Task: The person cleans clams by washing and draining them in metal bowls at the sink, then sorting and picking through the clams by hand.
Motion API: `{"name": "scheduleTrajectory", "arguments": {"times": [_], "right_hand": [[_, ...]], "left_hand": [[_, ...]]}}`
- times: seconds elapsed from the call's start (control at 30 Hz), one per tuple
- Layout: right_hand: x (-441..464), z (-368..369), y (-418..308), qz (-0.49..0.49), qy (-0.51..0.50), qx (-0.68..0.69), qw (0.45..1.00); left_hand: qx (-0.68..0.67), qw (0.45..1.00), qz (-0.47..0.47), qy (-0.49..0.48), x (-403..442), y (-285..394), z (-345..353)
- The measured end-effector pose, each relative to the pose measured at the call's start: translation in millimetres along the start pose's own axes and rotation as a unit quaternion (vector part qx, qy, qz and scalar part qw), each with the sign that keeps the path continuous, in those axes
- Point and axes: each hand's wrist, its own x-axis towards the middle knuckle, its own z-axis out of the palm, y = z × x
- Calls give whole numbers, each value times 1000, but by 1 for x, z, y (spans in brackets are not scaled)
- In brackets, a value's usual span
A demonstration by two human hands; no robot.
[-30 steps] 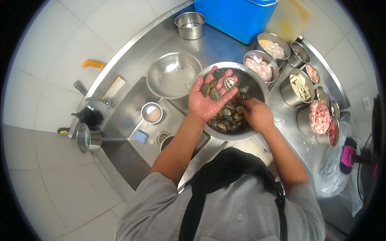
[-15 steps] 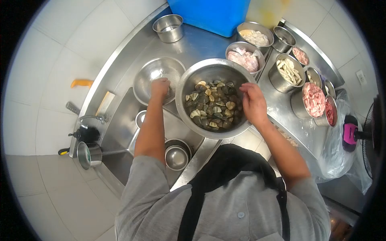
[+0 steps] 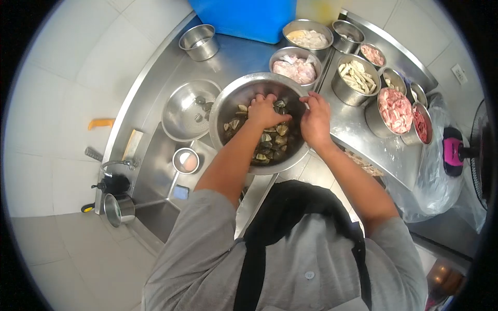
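The left hand (image 3: 263, 111) is placed palm down inside a large, round, smooth-walled stainless-steel bowl (image 3: 270, 84). Its fingers are spread over the contents; from where I stand, I cannot tell whether anything is held beneath the palm. The right hand (image 3: 316, 120) is positioned at the bowl's right rim, with fingers partly bent and set close together. Whether it grips the rim cannot be confirmed.

The clams (image 3: 280, 140) lie heaped in the bottom of this bowl, below and around the left hand. Their shells are hard, rounded and wet-looking, coloured olive, grey-brown and cream, some with pale bands.

Just left of the bowl is a wide, shallow metal basin (image 3: 176, 116) with a finely dotted base; a few dark clams rest on its right side. Next outward, the brushed-steel sink (image 3: 161, 166) contains a small, round, metal-rimmed vessel (image 3: 185, 149) and a rectangular blue sponge (image 3: 181, 192).

Behind the bowl, the stainless-steel counter (image 3: 238, 57) carries a smooth blue box (image 3: 249, 18). To the right stand cylindrical steel pots; one contains long, pale strips (image 3: 357, 76), another glossy, folded pieces of pink meat (image 3: 395, 110).
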Motion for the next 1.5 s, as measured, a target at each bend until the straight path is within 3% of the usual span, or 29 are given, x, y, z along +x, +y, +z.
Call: {"name": "scheduleTrajectory", "arguments": {"times": [0.07, 0.23, 0.3, 0.33, 0.4, 0.47, 0.53, 0.57, 0.6, 0.67, 0.7, 0.9, 1.0, 1.2, 1.43, 1.5], "right_hand": [[0, 3, 4, 5, 3, 1, 1000], [0, 3, 3, 14, 23, 20, 999], [1, 3, 2, 11, 34, 30, 999], [1, 3, 2, 7, 34, 33, 999], [2, 4, 5, 12, 34, 78, 996], [1, 5, 6, 18, 30, 87, 996], [1, 4, 6, 26, 24, 93, 995], [2, 3, 5, 29, 19, 108, 994], [2, 2, 3, 32, 13, 123, 992], [1, 2, 5, 32, 4, 137, 990], [2, 3, 5, 36, 0, 148, 988], [2, 4, 6, 44, -21, 104, 993], [2, 2, 5, 38, -23, 103, 994], [1, 1, 5, 25, -17, 82, 996], [2, -3, -3, 28, -31, 64, 997], [5, -21, -33, -97, 103, -15, 990]], "left_hand": [[65, 991, -2, -114, -6, 20, -3], [1, 989, -15, -147, 12, 22, 39], [-125, 978, -12, -164, 16, 14, 40], [-124, 979, -14, -160, 11, 14, 33], [-411, 868, -153, -233, -9, 20, 6], [-464, 844, -153, -222, -26, 14, -10], [-705, 636, -205, -238, -35, 0, -20], [-769, 566, -175, -239, -40, -6, -24], [-771, 565, -175, -234, -44, -9, -25], [-889, 397, -130, -189, -68, 3, -47], [-917, 344, -88, -184, -72, 3, -46], [-957, 265, 13, -120, -92, 11, -50], [-959, 245, 47, -137, -93, 6, -47], [-967, 213, 46, -130, -98, 10, -55], [-960, 233, 79, -132, -104, 11, -65], [-959, 250, 75, -110, -102, 8, -64]]}}
